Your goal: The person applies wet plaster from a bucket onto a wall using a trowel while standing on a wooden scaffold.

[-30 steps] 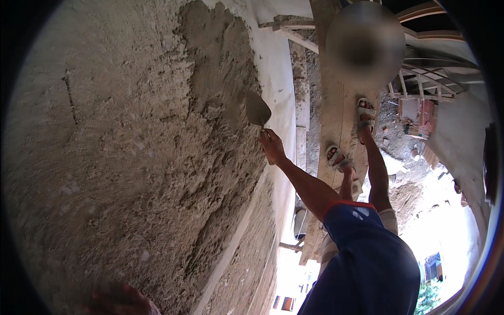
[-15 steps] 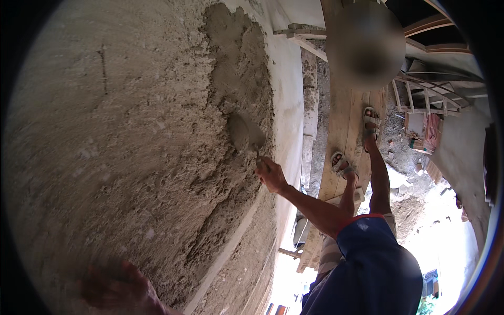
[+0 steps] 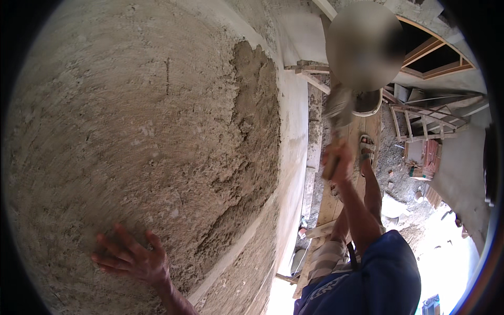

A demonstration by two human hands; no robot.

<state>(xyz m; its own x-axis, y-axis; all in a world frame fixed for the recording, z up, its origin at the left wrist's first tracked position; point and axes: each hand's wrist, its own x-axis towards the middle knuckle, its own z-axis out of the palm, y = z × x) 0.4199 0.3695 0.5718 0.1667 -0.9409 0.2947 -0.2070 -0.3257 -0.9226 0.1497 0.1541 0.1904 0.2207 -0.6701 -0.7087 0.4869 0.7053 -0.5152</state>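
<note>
My right hand [image 3: 338, 161] grips the wooden handle of a mortar-smeared trowel [image 3: 340, 107], held over the planks and away from the wall. The trowel is blurred by motion, and its far end runs into a blurred round patch. Just right of its blade is the rim of a bucket [image 3: 374, 109], partly hidden by that patch. At lower left, my left hand [image 3: 137, 258] lies against the rough plastered wall [image 3: 131, 157], fingers spread and holding nothing. A darker band of fresh mortar [image 3: 257, 100] covers the wall near its right edge.
I stand in sandals on a wooden plank platform [image 3: 328, 210]. Below it are rubble, a wooden ladder-like frame [image 3: 428, 123] and stacked reddish bricks or tiles [image 3: 432, 157]. A wooden window frame [image 3: 438, 55] is at upper right. A pale strip [image 3: 231, 249] crosses the wall diagonally.
My right hand has carried the trowel from the fresh mortar rightward, off the wall and toward the bucket. My left hand has moved slightly up and its fingers now show spread. The view has shifted.
</note>
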